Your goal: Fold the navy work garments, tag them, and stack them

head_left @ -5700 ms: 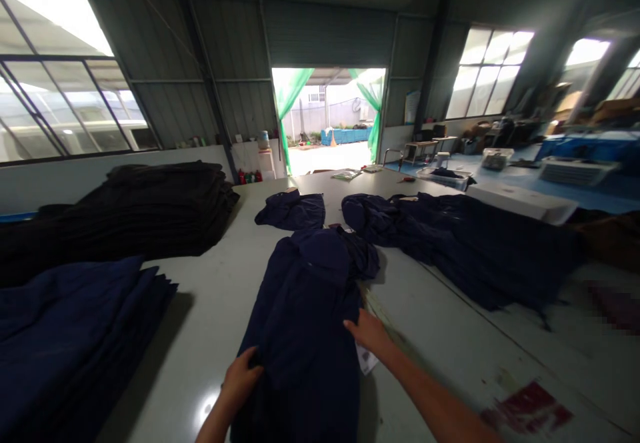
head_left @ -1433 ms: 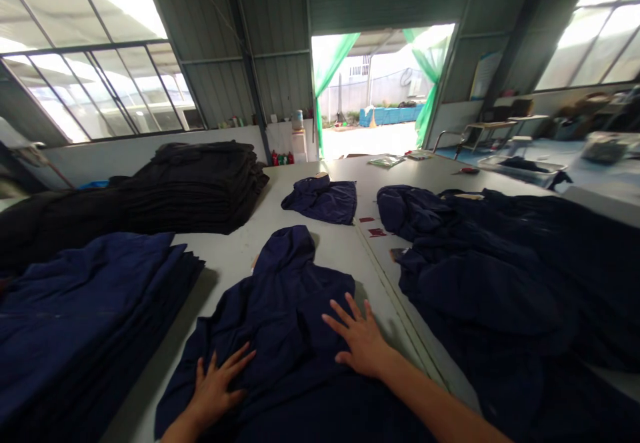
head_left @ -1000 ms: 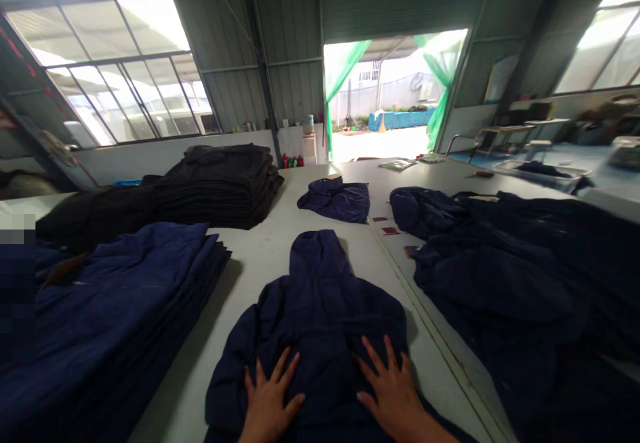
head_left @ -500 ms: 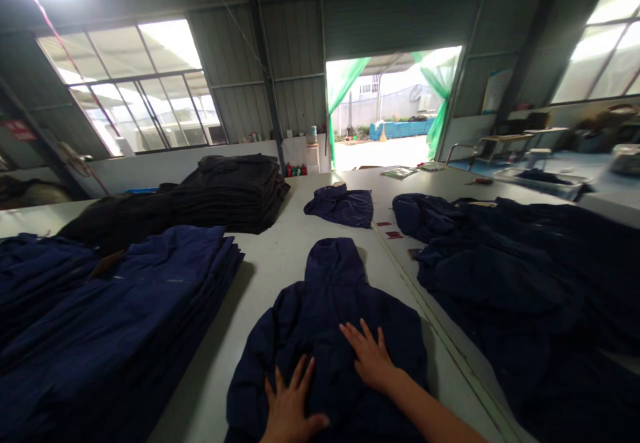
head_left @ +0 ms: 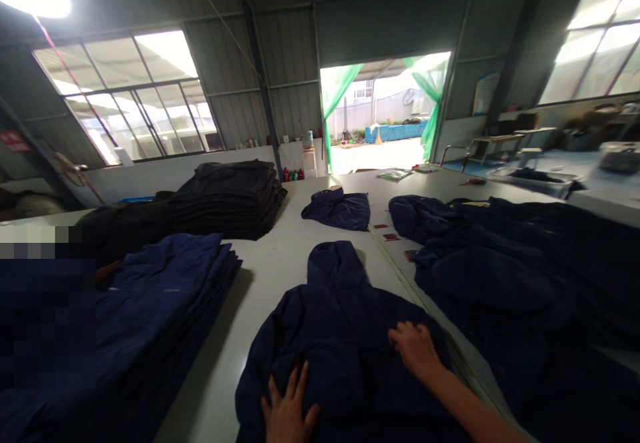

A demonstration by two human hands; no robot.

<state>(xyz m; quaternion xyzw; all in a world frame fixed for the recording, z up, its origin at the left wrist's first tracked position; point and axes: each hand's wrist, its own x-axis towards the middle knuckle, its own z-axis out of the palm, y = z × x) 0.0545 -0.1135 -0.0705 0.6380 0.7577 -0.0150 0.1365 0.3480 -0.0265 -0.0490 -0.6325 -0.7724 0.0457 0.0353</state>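
Note:
A navy hooded jacket (head_left: 340, 329) lies in front of me with its hood (head_left: 334, 263) pointing away. My left hand (head_left: 289, 411) rests flat on the lower left part of the jacket, fingers spread. On the jacket's right side, my right hand (head_left: 416, 348) has its fingers curled and pinching the cloth. Beyond the hood sits a smaller folded navy piece (head_left: 337, 208). The jacket's lower end runs out of the picture.
A tall stack of navy garments (head_left: 165, 289) stands on the left, with a black garment stack (head_left: 235, 199) behind it. More navy garments (head_left: 500, 263) are heaped on the right. Small dark red tags (head_left: 390, 236) lie along the seam of the pale table (head_left: 280, 256).
My right hand has moved to the right across the jacket, and its spread fingers have closed on the cloth, drawing that side outward. My left hand stays flat in nearly the same place.

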